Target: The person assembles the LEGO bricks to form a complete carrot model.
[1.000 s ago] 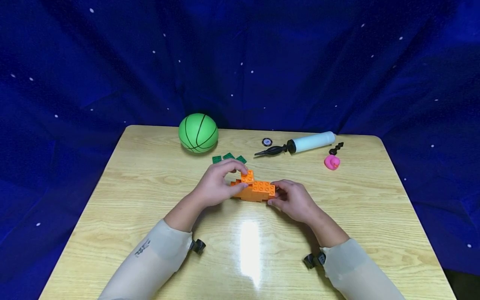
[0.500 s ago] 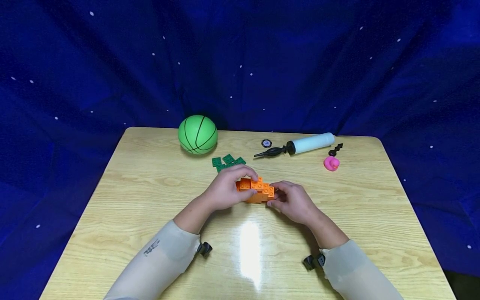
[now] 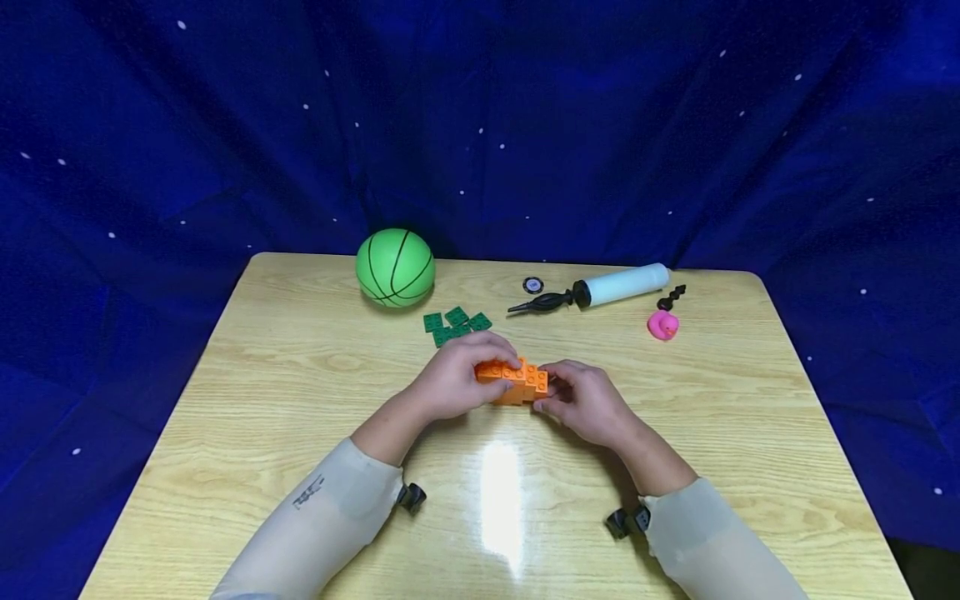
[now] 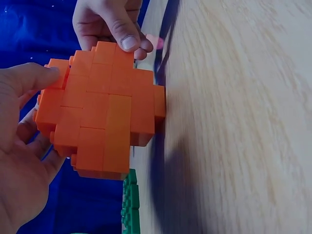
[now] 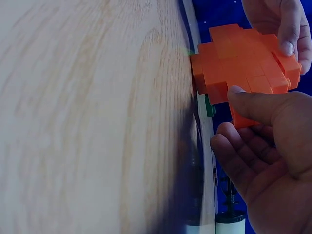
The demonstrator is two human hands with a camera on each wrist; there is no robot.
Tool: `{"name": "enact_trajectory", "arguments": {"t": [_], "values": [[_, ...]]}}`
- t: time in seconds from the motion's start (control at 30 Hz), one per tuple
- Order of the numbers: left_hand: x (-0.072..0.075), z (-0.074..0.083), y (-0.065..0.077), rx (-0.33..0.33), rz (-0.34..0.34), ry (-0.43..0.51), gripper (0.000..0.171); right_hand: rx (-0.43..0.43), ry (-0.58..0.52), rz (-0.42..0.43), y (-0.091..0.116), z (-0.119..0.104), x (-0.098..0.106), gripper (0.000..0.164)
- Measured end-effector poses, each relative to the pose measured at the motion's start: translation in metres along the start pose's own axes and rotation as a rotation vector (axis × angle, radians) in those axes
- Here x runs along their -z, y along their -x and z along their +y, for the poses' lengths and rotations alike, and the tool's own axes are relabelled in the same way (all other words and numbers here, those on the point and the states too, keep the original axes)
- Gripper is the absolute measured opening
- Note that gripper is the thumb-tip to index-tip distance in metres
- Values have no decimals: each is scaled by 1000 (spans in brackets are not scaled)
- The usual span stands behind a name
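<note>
An orange toy-brick build (image 3: pixel 517 392) with stepped sides stands upright near the middle of the table. My left hand (image 3: pixel 457 375) reaches over its top, and thumb and fingers pinch an orange toy brick (image 4: pixel 58 73) there. A thin gap shows beside that brick in the left wrist view. My right hand (image 3: pixel 588 402) holds the build's right end, with the thumb on the near face and fingers behind, as the right wrist view shows. Just behind the left hand lie several flat green toy bricks (image 3: pixel 457 316); the hand's fingers pass close in front of them.
A green ball (image 3: pixel 395 268) with black lines sits at the back left. Toward the back right are a light-blue hand pump (image 3: pixel 626 286), a round black-rimmed chip (image 3: pixel 533 285), a small black piece (image 3: pixel 672 297) and a pink rubber duck (image 3: pixel 663 325).
My left hand has moved right along the top of the build with the orange brick and come down slightly. More green bricks now show behind it. The right hand stays in place.
</note>
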State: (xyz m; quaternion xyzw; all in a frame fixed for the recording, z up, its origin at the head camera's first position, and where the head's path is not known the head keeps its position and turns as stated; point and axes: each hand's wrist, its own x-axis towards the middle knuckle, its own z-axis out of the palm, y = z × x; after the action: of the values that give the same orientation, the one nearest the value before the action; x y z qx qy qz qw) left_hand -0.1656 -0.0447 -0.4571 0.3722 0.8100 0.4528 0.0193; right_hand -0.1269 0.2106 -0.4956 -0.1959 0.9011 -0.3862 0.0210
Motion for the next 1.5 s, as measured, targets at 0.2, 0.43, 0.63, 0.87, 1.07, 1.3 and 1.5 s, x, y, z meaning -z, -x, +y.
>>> {"name": "enact_trajectory", "arguments": {"t": [0.2, 0.43, 0.63, 0.87, 1.07, 1.3, 1.5], "values": [[-2, -4, 1, 39, -5, 26, 20, 0, -4, 3, 0, 1, -1, 45], [-6, -10, 0, 29, 16, 97, 19, -14, -4, -2, 1, 0, -1, 46], [-10, -14, 2, 32, 42, 128, 16, -15, 8, -12, 1, 0, 0, 47], [-17, -18, 4, 30, 105, 193, 13, -10, 22, -16, 0, 0, 1, 47], [-20, -21, 4, 17, 102, 186, 12, -14, 24, -27, 0, 0, 0, 45], [-21, -23, 2, 7, 71, 195, 11, -15, 32, -30, 2, 1, 0, 43], [-23, -26, 3, 25, 95, 248, 13, -20, 5, -33, 2, 1, -1, 41]]}}
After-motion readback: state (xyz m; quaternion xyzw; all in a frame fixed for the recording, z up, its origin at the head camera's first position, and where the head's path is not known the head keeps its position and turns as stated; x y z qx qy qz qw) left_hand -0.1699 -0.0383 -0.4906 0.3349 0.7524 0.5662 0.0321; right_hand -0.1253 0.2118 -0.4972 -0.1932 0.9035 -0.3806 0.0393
